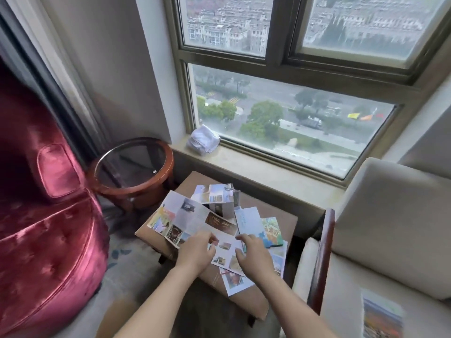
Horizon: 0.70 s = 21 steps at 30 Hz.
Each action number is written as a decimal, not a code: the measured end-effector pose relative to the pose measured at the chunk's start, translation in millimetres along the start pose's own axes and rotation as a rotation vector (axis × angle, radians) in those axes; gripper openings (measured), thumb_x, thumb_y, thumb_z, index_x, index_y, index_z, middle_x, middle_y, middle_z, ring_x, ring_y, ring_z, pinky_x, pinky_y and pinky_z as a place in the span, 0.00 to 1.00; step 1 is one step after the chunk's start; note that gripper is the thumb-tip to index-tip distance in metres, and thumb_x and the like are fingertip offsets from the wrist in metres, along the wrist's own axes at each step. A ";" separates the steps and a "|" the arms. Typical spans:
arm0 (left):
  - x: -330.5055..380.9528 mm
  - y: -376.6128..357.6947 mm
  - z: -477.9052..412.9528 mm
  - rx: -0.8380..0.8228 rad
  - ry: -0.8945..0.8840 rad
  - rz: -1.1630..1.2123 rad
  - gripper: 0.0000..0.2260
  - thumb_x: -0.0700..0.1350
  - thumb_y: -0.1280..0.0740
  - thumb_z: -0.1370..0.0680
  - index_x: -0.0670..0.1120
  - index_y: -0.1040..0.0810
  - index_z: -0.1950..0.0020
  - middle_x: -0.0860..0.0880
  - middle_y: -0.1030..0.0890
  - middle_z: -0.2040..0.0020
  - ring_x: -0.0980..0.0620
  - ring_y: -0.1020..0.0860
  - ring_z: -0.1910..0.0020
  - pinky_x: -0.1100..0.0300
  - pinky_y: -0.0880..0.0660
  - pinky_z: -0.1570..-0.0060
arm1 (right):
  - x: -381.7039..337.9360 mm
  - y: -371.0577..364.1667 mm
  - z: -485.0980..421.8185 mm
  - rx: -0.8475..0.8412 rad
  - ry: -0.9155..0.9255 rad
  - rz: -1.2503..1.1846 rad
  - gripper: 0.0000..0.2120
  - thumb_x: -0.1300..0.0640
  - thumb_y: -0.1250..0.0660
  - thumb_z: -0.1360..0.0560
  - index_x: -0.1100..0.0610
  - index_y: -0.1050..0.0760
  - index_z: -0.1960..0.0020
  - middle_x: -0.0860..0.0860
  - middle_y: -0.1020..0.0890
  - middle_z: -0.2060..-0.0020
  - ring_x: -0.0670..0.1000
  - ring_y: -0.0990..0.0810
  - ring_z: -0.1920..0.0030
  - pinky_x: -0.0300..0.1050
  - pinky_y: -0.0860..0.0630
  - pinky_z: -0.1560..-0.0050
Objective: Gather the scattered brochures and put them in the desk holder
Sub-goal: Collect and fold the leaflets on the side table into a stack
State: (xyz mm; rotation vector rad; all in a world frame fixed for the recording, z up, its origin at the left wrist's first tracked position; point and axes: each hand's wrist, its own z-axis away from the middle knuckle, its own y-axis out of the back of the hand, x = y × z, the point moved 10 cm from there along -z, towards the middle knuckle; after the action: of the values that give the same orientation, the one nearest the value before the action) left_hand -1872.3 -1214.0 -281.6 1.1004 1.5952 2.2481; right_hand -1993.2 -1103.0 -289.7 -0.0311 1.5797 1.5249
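Note:
A long unfolded brochure [180, 217] lies across the small brown table [249, 300]. My left hand [196, 251] pinches its near part between curled fingers and thumb. My right hand [255, 253] rests on the same sheet with bent fingers, just right of the left. Behind them stands the desk holder [223, 207] with folded brochures in it. Loose brochures lie around: a pale blue one [247, 219], a green illustrated one [272, 230] and a white one with a red picture [235, 281] by the near edge. Another brochure [382, 315] lies on the beige armchair seat.
A red velvet chair [44, 228] fills the left. A round glass-topped side table [133, 167] stands behind the brown table. The beige armchair [390, 215] with a dark wooden arm [322, 259] is on the right. A crumpled white cloth [203, 141] sits on the windowsill.

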 end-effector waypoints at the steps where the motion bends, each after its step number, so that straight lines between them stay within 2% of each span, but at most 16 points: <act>1: 1.9 -3.7 -8.3 -0.014 -0.024 0.000 0.11 0.47 0.38 0.23 0.51 0.23 0.42 0.52 0.21 0.43 0.51 0.23 0.44 0.56 0.25 0.50 | 2.8 1.0 -6.2 0.010 -0.017 -0.001 0.17 0.52 0.38 0.23 0.48 0.30 0.34 0.49 0.26 0.37 0.51 0.27 0.37 0.46 0.27 0.41; 4: 11.8 -18.9 -33.5 -0.070 -0.085 -0.017 0.12 0.48 0.39 0.23 0.50 0.24 0.41 0.51 0.21 0.42 0.50 0.24 0.42 0.54 0.25 0.46 | 19.4 3.1 -23.1 0.021 -0.070 -0.005 0.18 0.53 0.39 0.23 0.49 0.30 0.34 0.49 0.26 0.37 0.51 0.28 0.36 0.46 0.28 0.41; 9: 27.5 -45.1 -81.8 -0.137 -0.144 -0.020 0.11 0.47 0.39 0.23 0.50 0.23 0.42 0.52 0.21 0.45 0.50 0.23 0.46 0.53 0.24 0.49 | 62.9 0.7 -59.2 0.037 -0.210 -0.037 0.18 0.55 0.38 0.23 0.50 0.30 0.33 0.50 0.27 0.36 0.51 0.29 0.35 0.47 0.27 0.41; 17: 29.4 -92.7 -178.2 -0.267 -0.136 -0.034 0.10 0.45 0.40 0.23 0.52 0.24 0.43 0.53 0.21 0.44 0.51 0.24 0.45 0.55 0.25 0.53 | 117.1 -8.6 -138.7 0.080 -0.398 -0.154 0.17 0.58 0.38 0.23 0.51 0.28 0.35 0.50 0.25 0.37 0.51 0.29 0.35 0.50 0.25 0.40; 21: 41.7 -115.7 -218.7 -0.323 -0.162 -0.035 0.13 0.44 0.41 0.23 0.51 0.24 0.41 0.52 0.21 0.43 0.50 0.23 0.45 0.55 0.24 0.52 | 148.9 -12.5 -165.2 0.088 -0.501 -0.203 0.18 0.60 0.38 0.24 0.51 0.28 0.35 0.50 0.25 0.37 0.51 0.28 0.37 0.45 0.27 0.45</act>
State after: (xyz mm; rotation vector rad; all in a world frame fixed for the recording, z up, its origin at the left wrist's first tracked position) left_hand -2074.8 -1307.2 -396.7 1.1196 1.1314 2.2265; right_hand -2166.9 -1157.3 -418.2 0.2187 1.1987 1.1877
